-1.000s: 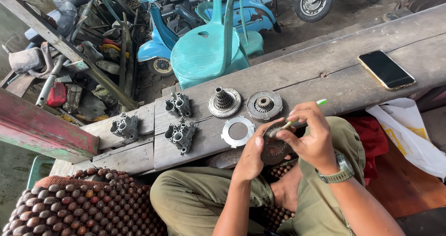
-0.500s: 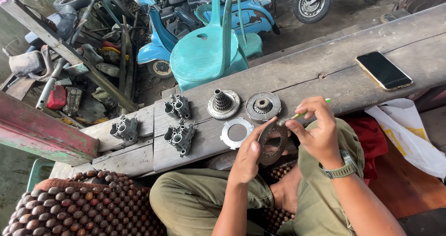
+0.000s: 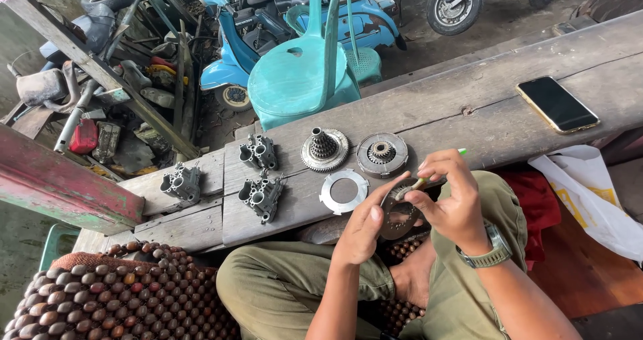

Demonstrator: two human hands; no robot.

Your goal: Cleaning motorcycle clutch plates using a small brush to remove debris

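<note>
My left hand (image 3: 365,227) holds a dark round clutch disc (image 3: 400,213) by its left edge, above my lap. My right hand (image 3: 450,199) grips a small brush with a green handle (image 3: 429,176) and presses its tip against the top of the disc. On the wooden plank (image 3: 482,105) just ahead lie a flat metal ring (image 3: 343,190), a toothed hub on a round plate (image 3: 324,149) and a round clutch part (image 3: 382,154). A watch sits on my right wrist.
Three grey cast metal carburetor-like bodies (image 3: 258,152) (image 3: 261,196) (image 3: 181,182) lie at the plank's left. A black phone (image 3: 557,104) rests at the right. A teal plastic chair (image 3: 301,72) and blue scooters stand beyond. A wooden bead seat cover (image 3: 114,293) is at lower left.
Both hands have raised the disc slightly and turned it more upright. The brush has shifted along the disc's top edge.
</note>
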